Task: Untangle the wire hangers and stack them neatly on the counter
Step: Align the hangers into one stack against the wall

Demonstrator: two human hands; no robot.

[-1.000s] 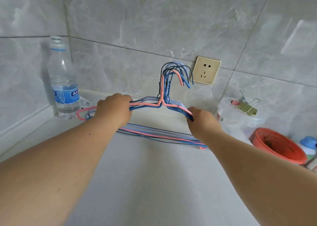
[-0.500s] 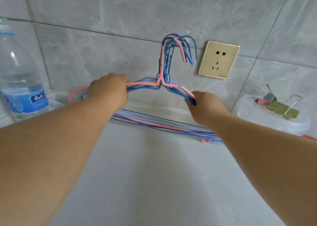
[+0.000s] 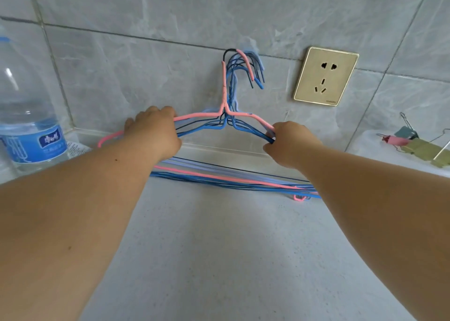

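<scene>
Left hand (image 3: 155, 130): your fingers are curled tight round the left shoulders of the hangers (image 3: 226, 116), knuckles toward the wall
Right hand (image 3: 289, 141): closed in a fist on the right shoulders, where the wires run into your grip just below the pink one
Hangers: you hold the bunch upright against the wall, standing on the worktop (image 3: 219, 260); blue, dark and pale wires, with one pink hanger (image 3: 199, 115) in front
Hooks (image 3: 246, 67): bunched together at the top, all curving to the right, their tips just left of the socket (image 3: 325, 76) and apart from it
Necks: twisted stems close together, roughly upright, between your two hands
Bottom bars (image 3: 231, 178): fanned a little along the worktop, slanting down to the right; the pink bar lies among the blue ones, and its right corner pokes out beside your right forearm
Left corner: a pink loop shows just left of your left hand, near the bottle (image 3: 26, 116)
Bottle: clear, blue label, stands at the left edge by the wall, well clear of the hooks
Socket: gold plate on the tiled wall, right of the hooks
Clips (image 3: 414, 141): pink, grey-green and olive binder clips lie on a white lid (image 3: 379, 147) at the far right, apart from the hangers
Forearms: both bare, reaching in from the lower corners over the speckled grey worktop
</scene>
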